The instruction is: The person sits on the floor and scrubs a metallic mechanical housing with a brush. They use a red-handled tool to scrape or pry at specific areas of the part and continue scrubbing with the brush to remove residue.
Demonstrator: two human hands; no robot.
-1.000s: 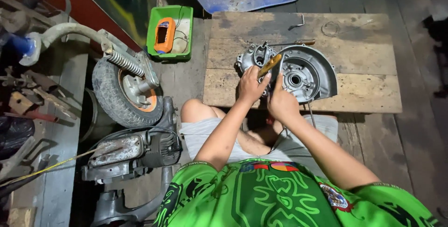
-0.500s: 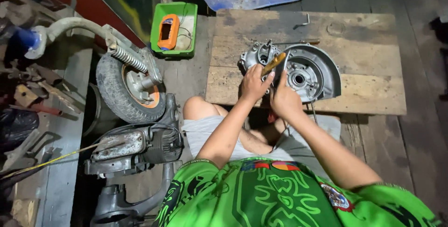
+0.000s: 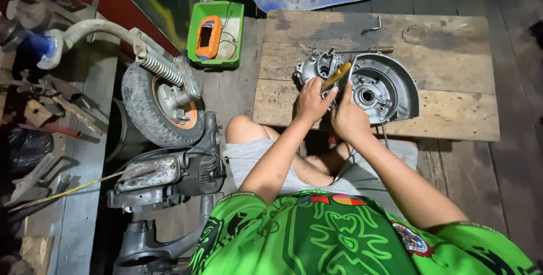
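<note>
The person sits on the floor before a low wooden worktop (image 3: 452, 114) made of planks. On it lies a grey metal engine casing (image 3: 373, 85), near the front edge. The left hand (image 3: 312, 101) has its fingers closed around a tool with a yellow-brown handle (image 3: 335, 76), which points up and to the right over the casing. The right hand (image 3: 349, 117) is just beside the left one, its fingers pinched together on a thin dark piece at the edge of the casing; what this piece is, I cannot tell. To the left on the floor stands a small wheel with a spring (image 3: 161, 97), and behind it a green tray (image 3: 195, 46) with an orange meter (image 3: 208, 37) inside
</note>
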